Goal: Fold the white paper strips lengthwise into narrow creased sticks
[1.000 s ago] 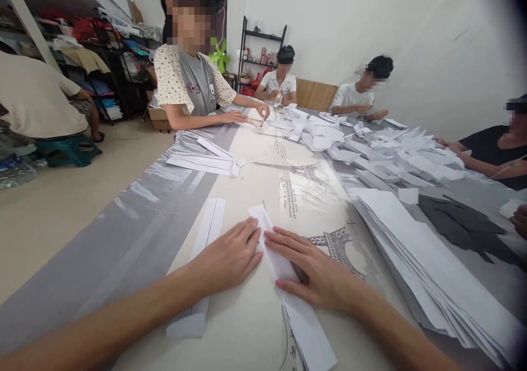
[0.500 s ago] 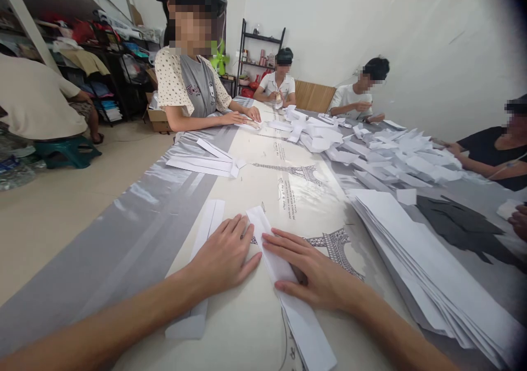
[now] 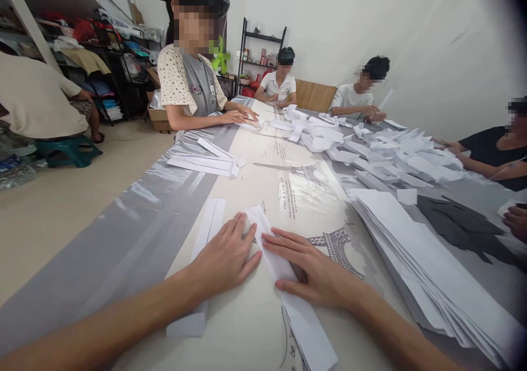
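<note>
A folded strip of white paper [image 3: 307, 327] lies lengthwise before me on the tablecloth [image 3: 242, 327]. My right hand [image 3: 308, 264] rests on it, fingers stretched and apart, fingertips along its upper part. Flat beside its left edge lies my left hand [image 3: 233, 253], fingers extended, the tips close to the strip's far end; whether they press on it I cannot tell. Under my left hand and wrist is a second white paper strip [image 3: 209, 217] with a dark line along it, partly hidden by the arm.
At right lies a stack of long white papers [image 3: 411, 261], with dark grey sheets [image 3: 457, 223] beyond. A heap of folded white papers [image 3: 382, 151] covers the table's far right. More lined strips [image 3: 201, 164] lie ahead left. Several people sit or stand around the table.
My hands and the strip stay nearly still. At the far right side of the table, a seated person now holds up a white paper piece.
</note>
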### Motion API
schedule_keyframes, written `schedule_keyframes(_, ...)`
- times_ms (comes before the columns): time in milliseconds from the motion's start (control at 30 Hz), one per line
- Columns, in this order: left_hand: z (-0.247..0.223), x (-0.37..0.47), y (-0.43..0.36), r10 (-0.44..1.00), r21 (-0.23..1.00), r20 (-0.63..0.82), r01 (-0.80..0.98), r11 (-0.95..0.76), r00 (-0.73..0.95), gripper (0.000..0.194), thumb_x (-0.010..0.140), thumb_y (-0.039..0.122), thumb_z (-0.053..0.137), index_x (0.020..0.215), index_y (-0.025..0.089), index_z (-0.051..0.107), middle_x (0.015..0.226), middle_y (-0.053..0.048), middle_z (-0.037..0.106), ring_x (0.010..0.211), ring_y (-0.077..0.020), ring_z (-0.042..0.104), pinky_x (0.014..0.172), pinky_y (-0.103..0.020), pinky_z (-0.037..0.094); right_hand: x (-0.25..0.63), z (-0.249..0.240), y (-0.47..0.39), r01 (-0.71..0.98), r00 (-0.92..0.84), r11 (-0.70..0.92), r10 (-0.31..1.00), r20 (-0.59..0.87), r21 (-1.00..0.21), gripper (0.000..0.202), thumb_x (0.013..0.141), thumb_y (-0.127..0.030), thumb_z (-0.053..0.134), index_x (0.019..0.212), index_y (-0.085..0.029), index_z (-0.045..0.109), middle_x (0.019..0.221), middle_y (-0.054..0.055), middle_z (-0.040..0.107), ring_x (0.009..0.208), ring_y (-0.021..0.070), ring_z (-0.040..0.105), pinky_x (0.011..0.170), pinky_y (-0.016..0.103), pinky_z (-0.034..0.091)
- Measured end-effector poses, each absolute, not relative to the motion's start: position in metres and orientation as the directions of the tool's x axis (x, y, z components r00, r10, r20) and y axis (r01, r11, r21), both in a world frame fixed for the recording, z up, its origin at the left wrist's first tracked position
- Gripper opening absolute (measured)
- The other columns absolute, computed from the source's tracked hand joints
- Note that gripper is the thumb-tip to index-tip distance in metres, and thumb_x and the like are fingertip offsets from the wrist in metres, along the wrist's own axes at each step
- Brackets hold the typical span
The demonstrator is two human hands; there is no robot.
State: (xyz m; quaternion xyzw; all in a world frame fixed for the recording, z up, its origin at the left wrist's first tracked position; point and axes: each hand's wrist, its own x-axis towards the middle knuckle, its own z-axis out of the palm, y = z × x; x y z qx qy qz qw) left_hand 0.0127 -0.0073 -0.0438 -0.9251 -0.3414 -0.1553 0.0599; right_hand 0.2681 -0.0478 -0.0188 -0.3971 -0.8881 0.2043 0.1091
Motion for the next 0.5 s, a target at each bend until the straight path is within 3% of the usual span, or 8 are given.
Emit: schedule_keyframes(500,-0.0378,0.0129,-0.0083,0.630,0.028,0.338,0.661,-0.750,0.700,0.051,0.102,0.040,0.043,0.134,0.001,0.053,0.141,-0.029,0.053,0.133,-0.0419,0.051,0.103,-0.054,0.049,0.2693,-0.0205,-0.0444,0.623,-0.682,0.611,0.730,0.043,-0.487,0.075,0.096,-0.056,0.061,0.160,-0.032,0.029,0.165,0.000,0.034,0.155,0.0271,0.022,0.126,0.053,0.025)
